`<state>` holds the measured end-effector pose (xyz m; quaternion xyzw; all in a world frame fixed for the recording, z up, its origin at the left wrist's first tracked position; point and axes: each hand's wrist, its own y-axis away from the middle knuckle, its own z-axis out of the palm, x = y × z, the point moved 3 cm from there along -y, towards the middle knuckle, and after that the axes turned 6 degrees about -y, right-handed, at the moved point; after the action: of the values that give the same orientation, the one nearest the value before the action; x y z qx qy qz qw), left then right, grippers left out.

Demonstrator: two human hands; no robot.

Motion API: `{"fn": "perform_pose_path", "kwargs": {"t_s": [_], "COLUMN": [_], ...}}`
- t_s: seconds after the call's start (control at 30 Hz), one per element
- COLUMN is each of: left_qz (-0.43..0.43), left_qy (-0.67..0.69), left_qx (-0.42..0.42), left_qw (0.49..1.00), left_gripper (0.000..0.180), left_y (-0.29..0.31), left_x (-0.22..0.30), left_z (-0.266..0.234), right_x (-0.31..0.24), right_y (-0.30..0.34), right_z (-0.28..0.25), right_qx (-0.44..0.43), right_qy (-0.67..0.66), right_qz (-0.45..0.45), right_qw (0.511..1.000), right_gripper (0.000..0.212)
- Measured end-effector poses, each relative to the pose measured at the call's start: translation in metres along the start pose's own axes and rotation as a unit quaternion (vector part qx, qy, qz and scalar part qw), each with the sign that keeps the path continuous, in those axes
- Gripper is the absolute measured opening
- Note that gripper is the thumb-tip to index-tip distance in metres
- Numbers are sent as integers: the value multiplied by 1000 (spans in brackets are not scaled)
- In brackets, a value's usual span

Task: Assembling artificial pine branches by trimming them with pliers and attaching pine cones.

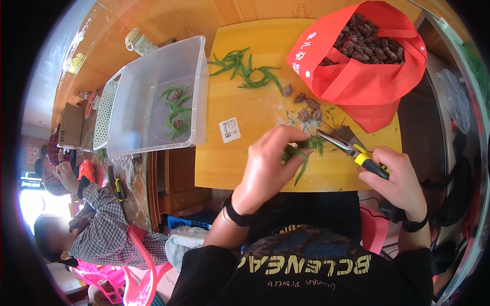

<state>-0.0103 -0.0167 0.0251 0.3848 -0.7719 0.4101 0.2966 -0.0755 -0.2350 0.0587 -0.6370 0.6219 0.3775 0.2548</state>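
Our left hand (268, 171) pinches a green sprig (306, 153) at frame centre; our right hand (400, 181) grips yellow-handled pliers (352, 148). Upper right: red bag (367, 84). Centre: white square label (229, 129). Upper left: clear bin (196, 76).

One yellow counter (255, 153) carries one clear plastic bin (153, 86), one red bag (367, 81) and one small white label (229, 129). Four brown cones (306, 107) lie loose beside the bag, two more sit in the bin among its green sprigs, and those heaped in the bag are too many to count. Two hands work here, the left hand (268, 168) with one green sprig (303, 153) and the right hand (398, 181) with one pair of yellow-handled cutters (352, 148), while one other person (97, 224) sits at the left.
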Motion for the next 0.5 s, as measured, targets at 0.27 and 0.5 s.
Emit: {"fn": "perform_pose_path", "kwargs": {"t_s": [0.27, 0.5], "left_qz": [-202, -207], "left_qy": [363, 456], "left_qx": [-134, -181], "left_qw": [899, 847], "left_gripper": [30, 40], "left_y": [4, 4], "left_x": [-19, -22], "left_z": [-10, 3], "right_x": [73, 67], "right_y": [-17, -28], "right_z": [10, 12], "right_qx": [119, 153], "right_qy": [173, 250], "right_qz": [-84, -143], "right_qw": [974, 945], "right_gripper": [22, 22]}}
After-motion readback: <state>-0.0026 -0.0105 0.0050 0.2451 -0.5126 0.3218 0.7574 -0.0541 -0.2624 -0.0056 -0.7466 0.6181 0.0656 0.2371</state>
